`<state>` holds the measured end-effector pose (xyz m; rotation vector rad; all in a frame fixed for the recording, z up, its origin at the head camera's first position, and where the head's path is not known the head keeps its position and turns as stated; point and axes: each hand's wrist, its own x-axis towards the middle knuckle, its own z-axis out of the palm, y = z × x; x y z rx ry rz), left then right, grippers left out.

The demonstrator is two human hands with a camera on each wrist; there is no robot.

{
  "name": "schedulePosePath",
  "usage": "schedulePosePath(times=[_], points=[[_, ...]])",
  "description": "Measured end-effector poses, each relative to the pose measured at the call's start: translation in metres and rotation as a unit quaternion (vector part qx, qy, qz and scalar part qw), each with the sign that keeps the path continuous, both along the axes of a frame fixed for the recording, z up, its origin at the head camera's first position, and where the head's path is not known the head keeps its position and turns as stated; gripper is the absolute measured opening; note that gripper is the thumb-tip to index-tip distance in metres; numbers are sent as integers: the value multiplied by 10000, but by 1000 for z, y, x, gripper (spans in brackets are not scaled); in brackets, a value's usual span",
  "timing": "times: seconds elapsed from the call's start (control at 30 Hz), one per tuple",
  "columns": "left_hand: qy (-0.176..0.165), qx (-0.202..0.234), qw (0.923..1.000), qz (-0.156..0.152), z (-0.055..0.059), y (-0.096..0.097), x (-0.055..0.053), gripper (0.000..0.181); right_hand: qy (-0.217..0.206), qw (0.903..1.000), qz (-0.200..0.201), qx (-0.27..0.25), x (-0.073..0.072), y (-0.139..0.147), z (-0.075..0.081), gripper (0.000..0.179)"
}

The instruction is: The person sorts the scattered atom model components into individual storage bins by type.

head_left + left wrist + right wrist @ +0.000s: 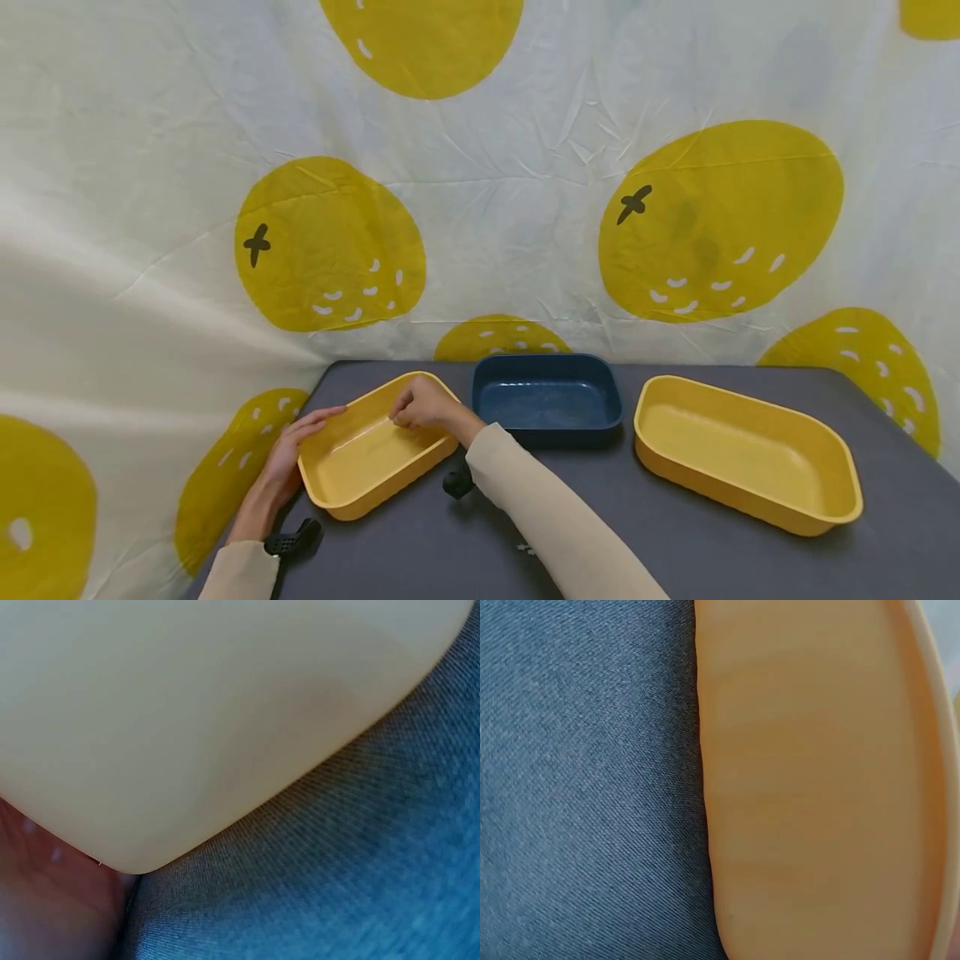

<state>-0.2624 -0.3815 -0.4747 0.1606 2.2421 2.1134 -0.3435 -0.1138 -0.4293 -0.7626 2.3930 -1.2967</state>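
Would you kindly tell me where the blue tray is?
In the head view, the blue tray sits centrally near the table's far edge, between the left yellow tray and the right yellow tray.

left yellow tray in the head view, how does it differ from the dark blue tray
The left yellow tray sits slanted; the dark blue tray nearly square-on. The left hand touches the yellow tray, not the blue one. Both are open-topped with rounded corners.

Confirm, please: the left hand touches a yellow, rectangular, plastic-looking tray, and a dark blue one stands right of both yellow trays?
Not rightmost: the head view shows the dark blue tray between the left yellow tray, which the left hand touches, and the right yellow tray.
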Motion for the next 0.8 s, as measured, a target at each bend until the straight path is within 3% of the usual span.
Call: schedulePosePath(times=[0.37, 0.8], points=[[-164, -62, 9997, 153, -1, 3, -3, 45, -172, 9998, -29, 122, -3, -6, -7, 6], [-29, 154, 9998, 81, -1, 0, -1, 44, 104, 9956, -616, 702, -10, -17, -17, 3]])
